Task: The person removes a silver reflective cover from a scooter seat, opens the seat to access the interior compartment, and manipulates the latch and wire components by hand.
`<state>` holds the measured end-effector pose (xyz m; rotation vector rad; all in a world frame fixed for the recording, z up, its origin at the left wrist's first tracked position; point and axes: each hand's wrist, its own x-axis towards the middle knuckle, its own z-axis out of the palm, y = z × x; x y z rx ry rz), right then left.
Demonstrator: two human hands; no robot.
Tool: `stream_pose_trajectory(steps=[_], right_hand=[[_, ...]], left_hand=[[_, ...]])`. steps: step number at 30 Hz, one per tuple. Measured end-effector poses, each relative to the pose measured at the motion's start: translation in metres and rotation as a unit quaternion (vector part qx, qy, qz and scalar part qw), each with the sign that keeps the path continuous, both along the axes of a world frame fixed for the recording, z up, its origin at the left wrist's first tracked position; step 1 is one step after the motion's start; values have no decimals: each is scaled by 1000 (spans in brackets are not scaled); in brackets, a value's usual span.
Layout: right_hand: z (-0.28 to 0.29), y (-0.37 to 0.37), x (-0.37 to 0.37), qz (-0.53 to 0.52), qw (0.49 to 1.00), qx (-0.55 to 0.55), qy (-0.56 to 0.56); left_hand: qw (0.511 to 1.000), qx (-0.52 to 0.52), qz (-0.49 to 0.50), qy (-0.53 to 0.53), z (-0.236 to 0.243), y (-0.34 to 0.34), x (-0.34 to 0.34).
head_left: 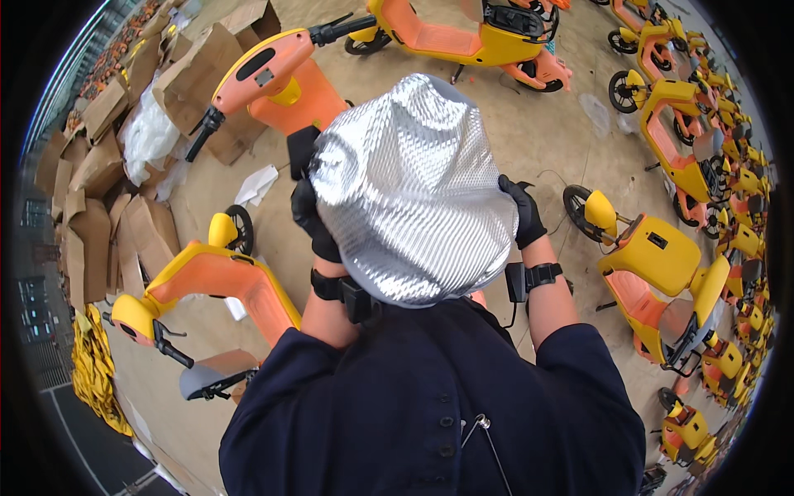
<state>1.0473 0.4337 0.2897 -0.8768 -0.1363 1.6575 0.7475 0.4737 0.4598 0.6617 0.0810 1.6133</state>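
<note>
A shiny silver foil cover [418,194] with a ribbed texture and a grey edge is held up in front of my chest. Its surface is creased and bulges near the top. My left hand [313,219], in a black glove, grips its left side, with the fingers partly hidden behind the foil. On the opposite side, my right hand [523,211], gloved in black too, pinches the edge with the thumb in front. Just above my left hand a black block [303,152] shows beside the cover; what it belongs to is unclear.
Beyond the cover stands an orange-and-yellow scooter [269,70]. Another scooter [215,289] is at the left, and a yellow one [662,256] at the right. Rows of scooters line the far right. Cardboard boxes [99,174] pile up at the left, above yellow fabric [95,372].
</note>
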Motion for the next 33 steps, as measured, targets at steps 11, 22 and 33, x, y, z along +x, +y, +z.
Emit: stream_pose_trajectory(steps=[11, 22, 33], right_hand=[[117, 11, -19, 215, 936, 250, -126], [110, 25, -68, 223, 749, 321, -535], [124, 67, -17, 115, 804, 301, -499]], left_hand=[[985, -155, -70, 1, -20, 2, -30], [963, -201, -181, -5, -62, 5, -49], [940, -147, -254, 173, -49, 3, -81]])
